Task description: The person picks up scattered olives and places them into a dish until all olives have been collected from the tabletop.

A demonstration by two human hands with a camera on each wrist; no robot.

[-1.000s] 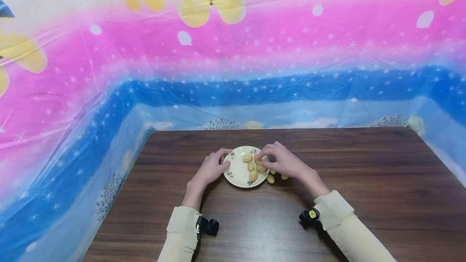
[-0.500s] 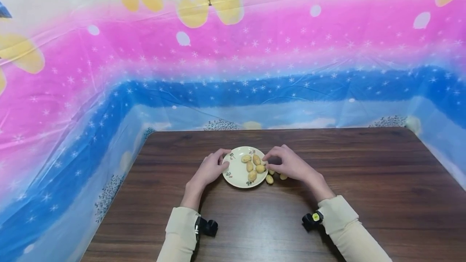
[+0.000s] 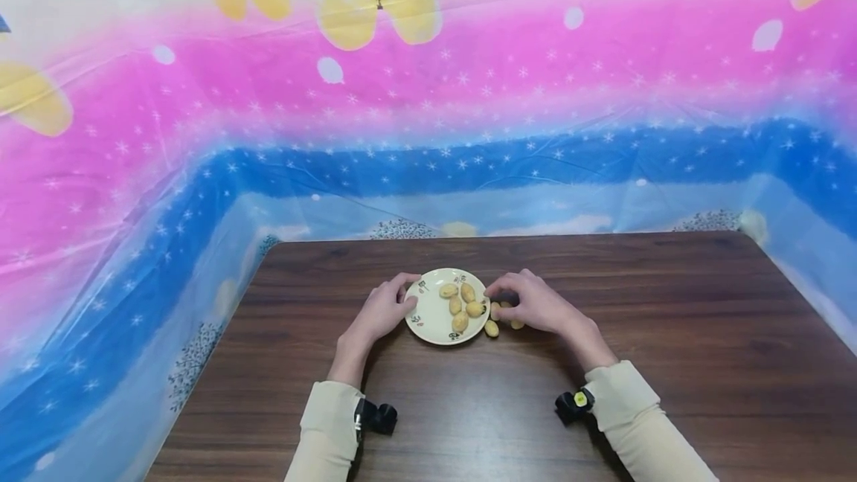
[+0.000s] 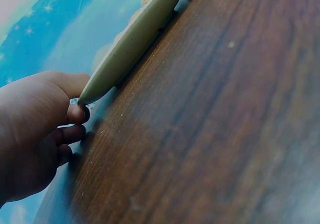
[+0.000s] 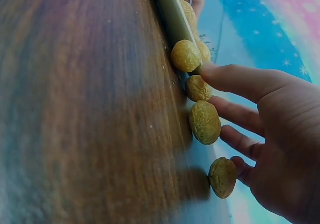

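Note:
My left hand pinches the left rim of a small cream plate with printed marks. In the left wrist view, one digit lies over the rim of the plate and others are below it. Several wrinkled yellow oval dried fruits rest on the plate's right half. More lie on the table beside the right rim, one dried fruit nearest me. My right hand reaches over these with loosely bent fingers. In the right wrist view, a fingertip is right at the rim and the others lie close behind the dried fruits.
The dark wood-grain table extends around the plate on all sides. A printed pink and blue cloth hangs behind its back edge and along the sides. A black wrist camera is strapped at each sleeve cuff.
My right hand has let go of a dried fruit on the plate and drawn back right to the loose ones. The left hand stays on the rim.

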